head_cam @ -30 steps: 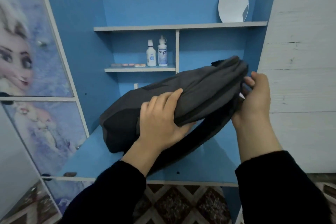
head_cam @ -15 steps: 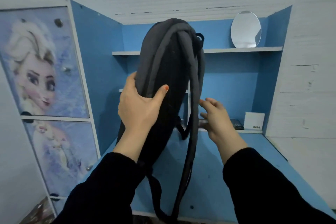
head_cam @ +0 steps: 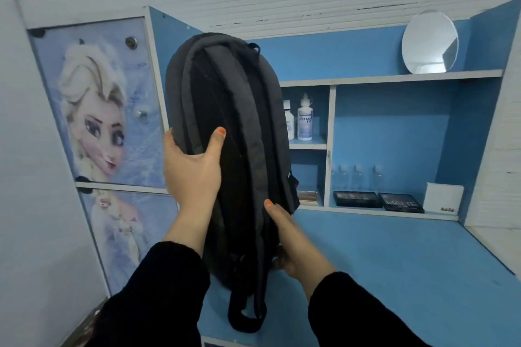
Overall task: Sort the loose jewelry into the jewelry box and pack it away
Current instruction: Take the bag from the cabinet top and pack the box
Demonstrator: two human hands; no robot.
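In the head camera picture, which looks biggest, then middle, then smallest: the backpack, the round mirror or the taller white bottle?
1. backpack, helped by being nearest the camera
2. round mirror
3. taller white bottle

A dark backpack is held upright over the blue tabletop's left edge; the left hand grips its left side, thumb across the straps; the right hand holds its lower right side.
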